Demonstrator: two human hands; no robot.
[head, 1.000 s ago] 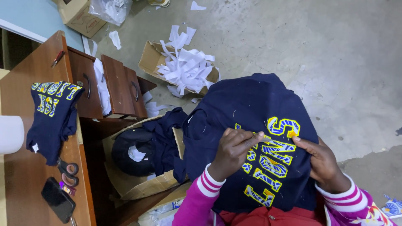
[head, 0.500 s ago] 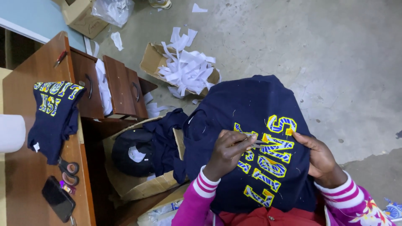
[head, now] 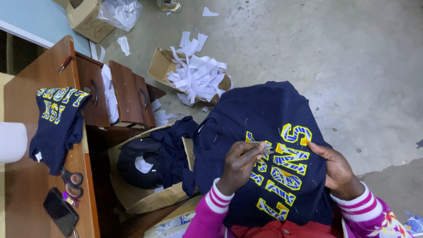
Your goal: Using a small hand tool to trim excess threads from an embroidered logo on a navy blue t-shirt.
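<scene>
The navy garment with yellow and blue letters lies over the person's lap at five o'clock. The left hand has its fingers clamped on a small metal tool against the letters. The right hand presses the cloth at four o'clock, fingers together.

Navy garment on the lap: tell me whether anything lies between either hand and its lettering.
Nothing visible does. The left hand rests on the navy garment, its small tool at the yellow-blue lettering. The right hand presses the cloth directly beside the letters.
</scene>
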